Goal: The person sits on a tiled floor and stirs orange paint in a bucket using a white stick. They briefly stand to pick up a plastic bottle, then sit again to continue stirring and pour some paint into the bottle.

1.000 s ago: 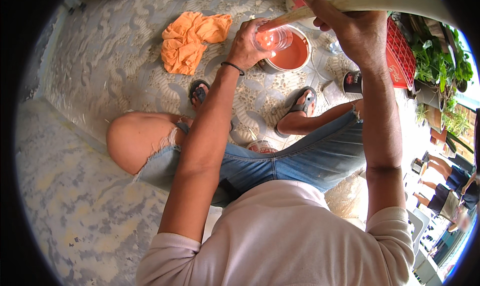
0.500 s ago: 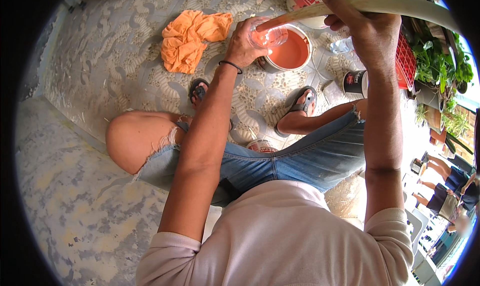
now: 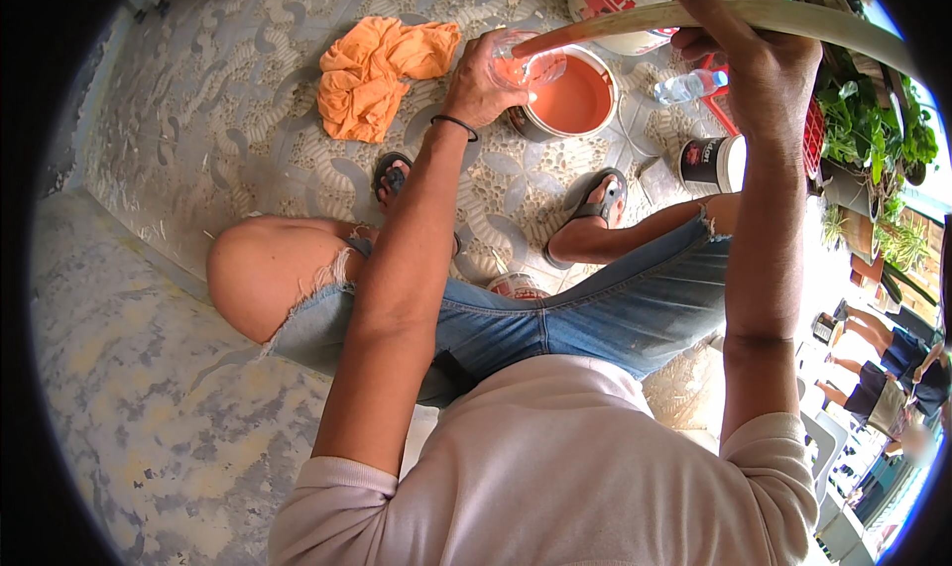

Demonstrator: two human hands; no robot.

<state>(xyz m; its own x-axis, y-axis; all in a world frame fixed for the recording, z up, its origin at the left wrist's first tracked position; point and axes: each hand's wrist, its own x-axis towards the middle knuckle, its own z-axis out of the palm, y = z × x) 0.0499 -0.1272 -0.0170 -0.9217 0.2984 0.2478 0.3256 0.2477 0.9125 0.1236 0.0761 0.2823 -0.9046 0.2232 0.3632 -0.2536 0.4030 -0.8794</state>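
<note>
My left hand (image 3: 480,82) is closed around a clear plastic cup (image 3: 543,67) smeared with orange, tilted above a white bucket (image 3: 614,103) of orange paint (image 3: 577,107). In my right hand (image 3: 762,75) is a long, pale, flat stick (image 3: 635,21), gripped between thumb and fingers. Its orange-coated end reaches to the cup, at or inside the cup's mouth; I cannot tell how deep. The stick's other end runs off past the upper right. Left of the cup, a crumpled orange cloth (image 3: 367,80) lies on the patterned floor.
Beyond the paint stands a larger white bucket (image 3: 600,1). A plastic bottle (image 3: 686,87), a black-and-white tub (image 3: 709,165) and a red crate (image 3: 813,140) are to the right, by green plants (image 3: 873,135). Another small bucket (image 3: 518,285) sits between my legs. People (image 3: 897,368) stand far right.
My right hand has shifted right and slightly down with the stick, exposing more of the bottle. The left hand and cup have moved slightly up and left.
</note>
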